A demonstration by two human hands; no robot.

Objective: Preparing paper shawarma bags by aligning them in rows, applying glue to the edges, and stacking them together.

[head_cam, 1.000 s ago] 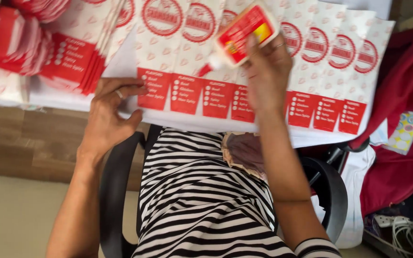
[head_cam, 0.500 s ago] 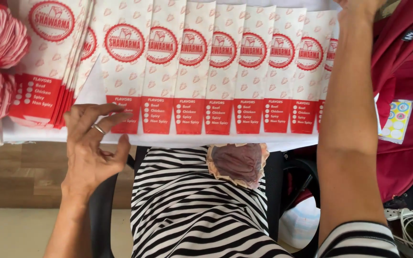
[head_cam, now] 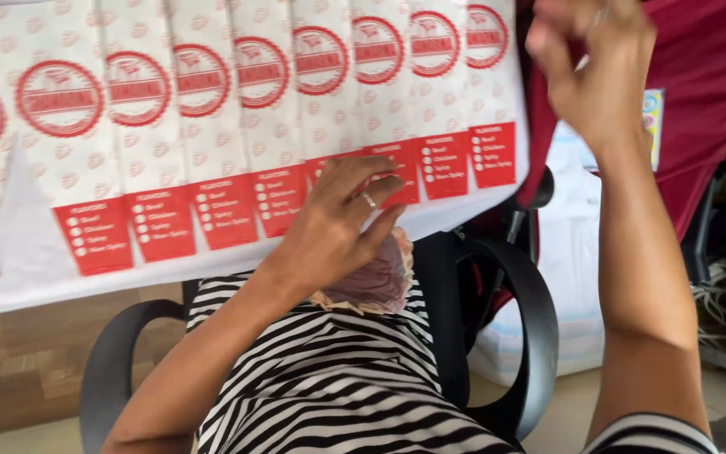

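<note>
Along the table edge lies a fanned row of paper bags (head_cam: 237, 126), white with red bands. Left hand (head_cam: 338, 227) rests spread fingertips on their lower ends, gripping nothing. They look light, thin and easily creased, best pinched by a bottom corner. Right hand (head_cam: 594, 71) is raised, blurred; its grip I cannot tell. Below sits a black chair (head_cam: 506, 336).

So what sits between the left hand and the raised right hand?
In the head view, the last red-and-white paper bags of the fanned row lie between the left hand and the right hand.
</note>
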